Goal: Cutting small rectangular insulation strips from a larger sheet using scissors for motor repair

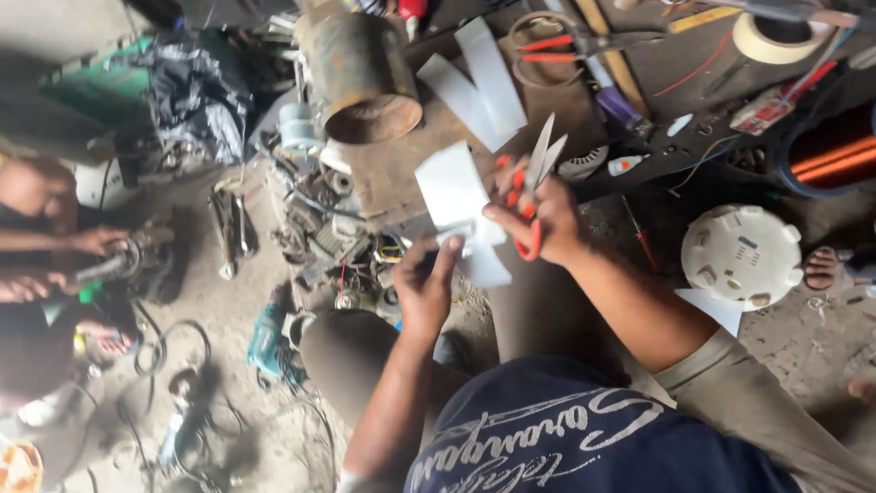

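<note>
My left hand [425, 281] pinches a folded white sheet of stiff paper [453, 196] at its lower edge, in front of my chest. My right hand [538, 215] grips red-handled scissors [534, 178] with the blades apart and pointing up, right beside the sheet's right edge. A narrower white piece [482, 263] hangs below the sheet between my two hands. My knees and dark shirt fill the bottom of the view.
A rusty metal cylinder [363, 78] lies on the workbench [401, 178] beyond, with white paper strips [482, 87], pliers [584, 44], a tape roll [774, 38] and a copper wire spool [835, 151]. A white round cover [741, 256] sits right. Another person [46, 246] works a motor at left; power tools [269, 342] lie on the floor.
</note>
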